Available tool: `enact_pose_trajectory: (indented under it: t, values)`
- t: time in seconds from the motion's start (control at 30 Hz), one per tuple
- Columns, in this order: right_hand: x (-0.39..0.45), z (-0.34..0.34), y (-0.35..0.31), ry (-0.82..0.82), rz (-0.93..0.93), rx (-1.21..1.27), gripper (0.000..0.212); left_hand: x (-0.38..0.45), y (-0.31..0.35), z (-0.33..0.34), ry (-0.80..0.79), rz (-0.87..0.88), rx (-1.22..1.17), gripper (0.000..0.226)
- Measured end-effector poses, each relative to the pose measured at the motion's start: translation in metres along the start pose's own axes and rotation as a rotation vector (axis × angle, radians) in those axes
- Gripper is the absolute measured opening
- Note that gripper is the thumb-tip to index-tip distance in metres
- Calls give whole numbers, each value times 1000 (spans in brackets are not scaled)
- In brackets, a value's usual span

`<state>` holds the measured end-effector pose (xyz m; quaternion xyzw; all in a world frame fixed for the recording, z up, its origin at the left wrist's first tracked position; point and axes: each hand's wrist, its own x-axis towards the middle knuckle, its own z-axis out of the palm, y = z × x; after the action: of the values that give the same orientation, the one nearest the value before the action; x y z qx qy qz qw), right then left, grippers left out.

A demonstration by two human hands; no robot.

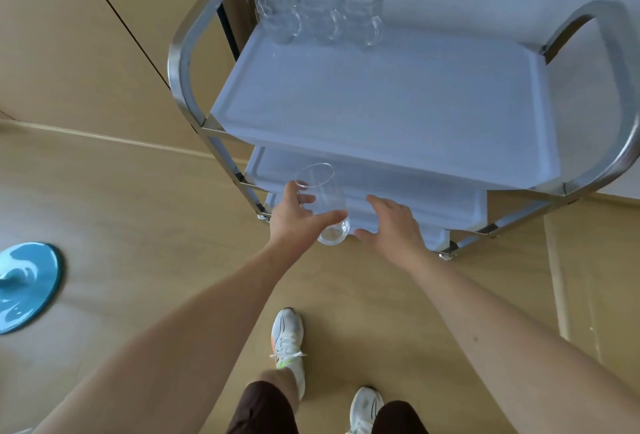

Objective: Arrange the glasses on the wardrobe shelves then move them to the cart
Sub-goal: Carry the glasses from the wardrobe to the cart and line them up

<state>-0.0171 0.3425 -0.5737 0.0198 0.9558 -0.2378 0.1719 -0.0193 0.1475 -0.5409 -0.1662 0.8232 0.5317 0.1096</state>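
My left hand (294, 217) grips a clear stemless glass (325, 201), held tilted in front of the cart's lower shelves. My right hand (393, 226) is just to the right of the glass with its fingers spread and relaxed, holding nothing. The cart (398, 104) has a metal frame and white trays. Three clear glass mugs (322, 9) with handles stand in a row at the far left of the top tray.
Tan wardrobe doors (86, 35) rise to the left of the cart. A round blue base (27, 286) lies on the wooden floor at the left. My feet in white shoes (287, 340) stand below the cart. The cart's metal handle loops (194, 53) curve up at both ends.
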Motion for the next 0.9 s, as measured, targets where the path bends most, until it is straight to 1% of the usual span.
enact_pose_trajectory:
  t: [0.13,0.27,0.5,0.73,0.9]
  values:
    - [26,31,20,31,3,3,78,23,-33,19,-12,21,11,77]
    - [51,58,38,71,-13,12,77,51,-63,37,12,35,13,77]
    - [102,89,68,152,-8,3,71,106,-91,75,55,72,-48,76]
    - [152,117,88,270,-106,-26,69,150,-108,99,87,224,-94,77]
    - [175,125,102,376,-166,41,66,170,-111,106,136,347,-94,79]
